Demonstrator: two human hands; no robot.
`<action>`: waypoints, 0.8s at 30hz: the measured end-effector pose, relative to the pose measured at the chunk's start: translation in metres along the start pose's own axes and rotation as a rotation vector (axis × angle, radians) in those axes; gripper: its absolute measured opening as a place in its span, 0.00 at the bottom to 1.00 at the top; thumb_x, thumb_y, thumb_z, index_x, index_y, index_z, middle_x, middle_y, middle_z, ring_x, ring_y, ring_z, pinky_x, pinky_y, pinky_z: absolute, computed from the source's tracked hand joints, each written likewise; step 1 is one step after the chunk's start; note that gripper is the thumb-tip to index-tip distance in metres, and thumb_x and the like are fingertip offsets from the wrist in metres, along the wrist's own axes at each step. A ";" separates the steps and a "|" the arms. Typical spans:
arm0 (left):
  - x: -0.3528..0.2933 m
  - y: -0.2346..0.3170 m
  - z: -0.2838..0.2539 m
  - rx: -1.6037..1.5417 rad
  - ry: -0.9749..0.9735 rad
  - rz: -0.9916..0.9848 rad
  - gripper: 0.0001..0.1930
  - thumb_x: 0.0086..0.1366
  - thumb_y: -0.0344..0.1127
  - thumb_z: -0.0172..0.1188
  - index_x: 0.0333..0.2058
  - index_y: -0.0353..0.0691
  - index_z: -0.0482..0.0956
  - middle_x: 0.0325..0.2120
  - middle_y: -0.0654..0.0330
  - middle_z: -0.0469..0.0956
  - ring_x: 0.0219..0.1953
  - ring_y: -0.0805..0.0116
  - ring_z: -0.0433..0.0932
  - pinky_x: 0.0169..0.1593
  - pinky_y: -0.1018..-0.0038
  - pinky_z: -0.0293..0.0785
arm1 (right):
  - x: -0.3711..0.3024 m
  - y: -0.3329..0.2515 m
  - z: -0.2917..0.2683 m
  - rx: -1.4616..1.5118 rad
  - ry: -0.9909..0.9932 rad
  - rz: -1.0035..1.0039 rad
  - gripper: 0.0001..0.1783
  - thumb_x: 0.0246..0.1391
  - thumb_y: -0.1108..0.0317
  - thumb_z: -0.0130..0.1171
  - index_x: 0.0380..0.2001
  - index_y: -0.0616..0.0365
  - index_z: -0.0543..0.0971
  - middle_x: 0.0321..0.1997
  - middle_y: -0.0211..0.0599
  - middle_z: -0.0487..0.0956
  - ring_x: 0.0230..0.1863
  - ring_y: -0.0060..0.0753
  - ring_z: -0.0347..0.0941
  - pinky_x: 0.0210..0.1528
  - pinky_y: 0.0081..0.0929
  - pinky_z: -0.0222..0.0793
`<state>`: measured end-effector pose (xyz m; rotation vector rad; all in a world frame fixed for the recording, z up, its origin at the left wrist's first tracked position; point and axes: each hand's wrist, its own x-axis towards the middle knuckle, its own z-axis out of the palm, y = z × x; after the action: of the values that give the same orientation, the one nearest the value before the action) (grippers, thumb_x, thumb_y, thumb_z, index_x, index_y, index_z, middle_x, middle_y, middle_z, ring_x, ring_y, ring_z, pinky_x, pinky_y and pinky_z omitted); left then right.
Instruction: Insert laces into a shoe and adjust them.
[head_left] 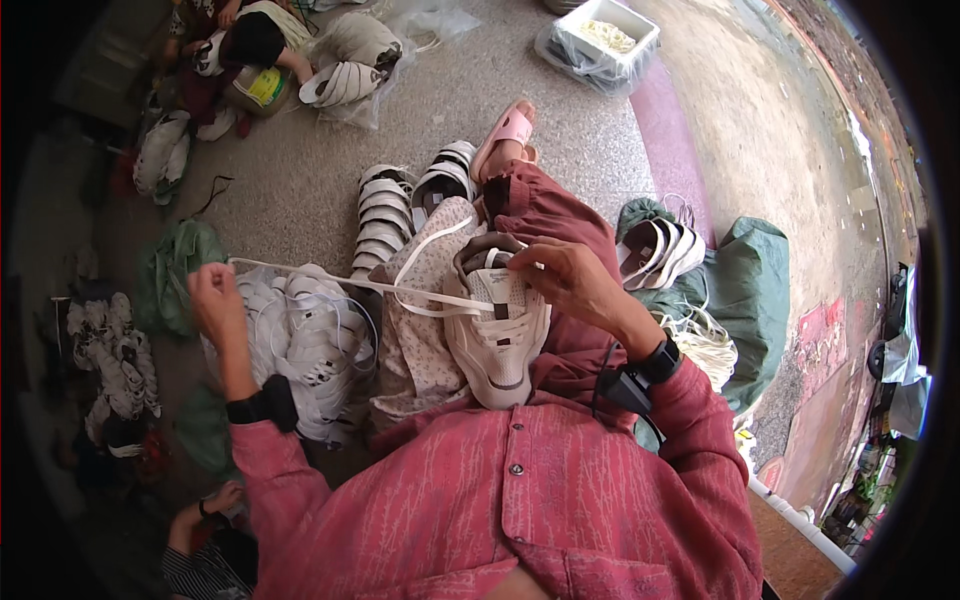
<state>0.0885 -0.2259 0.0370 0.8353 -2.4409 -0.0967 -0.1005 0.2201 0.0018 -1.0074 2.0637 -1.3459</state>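
Red shirt (520, 490), worn by the person, nearest the lens. Landmark: white sneaker (497, 335), lying on the lap just beyond the shirt. Right hand (570, 280): fingers pinched on the sneaker's collar, at its far end. Left hand (212, 300): well left of the sneaker, closed on a white lace (330, 278) drawn taut from the shoe. Pile of white shoes (310, 345): left of the sneaker. Green sack (750, 290): right of it.
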 end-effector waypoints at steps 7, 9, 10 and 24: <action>-0.075 0.121 0.024 -0.729 -0.463 0.068 0.08 0.58 0.27 0.63 0.37 0.39 0.77 0.32 0.60 0.74 0.33 0.67 0.74 0.38 0.74 0.72 | -0.007 -0.016 -0.006 0.040 -0.031 0.092 0.11 0.57 0.77 0.56 0.43 0.61 0.77 0.35 0.31 0.76 0.33 0.20 0.70 0.32 0.22 0.67; -0.090 0.162 0.019 -0.752 -0.454 0.390 0.07 0.56 0.27 0.64 0.34 0.40 0.78 0.31 0.59 0.74 0.34 0.64 0.75 0.39 0.72 0.73 | -0.014 -0.022 -0.002 -0.019 -0.004 0.039 0.10 0.55 0.77 0.56 0.42 0.60 0.77 0.37 0.31 0.76 0.32 0.24 0.71 0.32 0.24 0.67; -0.096 0.178 0.020 -0.748 -0.413 0.555 0.07 0.54 0.27 0.65 0.33 0.40 0.79 0.31 0.59 0.74 0.35 0.62 0.76 0.39 0.71 0.73 | -0.019 -0.023 0.000 -0.074 0.031 -0.010 0.10 0.54 0.77 0.57 0.40 0.59 0.78 0.38 0.31 0.76 0.31 0.28 0.72 0.32 0.25 0.68; -0.104 0.233 0.020 -0.577 -0.426 0.838 0.07 0.50 0.30 0.66 0.29 0.39 0.77 0.32 0.61 0.74 0.39 0.61 0.74 0.42 0.67 0.71 | -0.022 -0.017 0.021 -0.467 -0.018 -0.257 0.07 0.52 0.71 0.57 0.36 0.58 0.75 0.40 0.38 0.71 0.37 0.44 0.73 0.37 0.37 0.70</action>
<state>0.0187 0.0201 0.0255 -0.5162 -2.7095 -0.6685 -0.0668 0.2211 0.0090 -1.5158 2.3536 -0.9726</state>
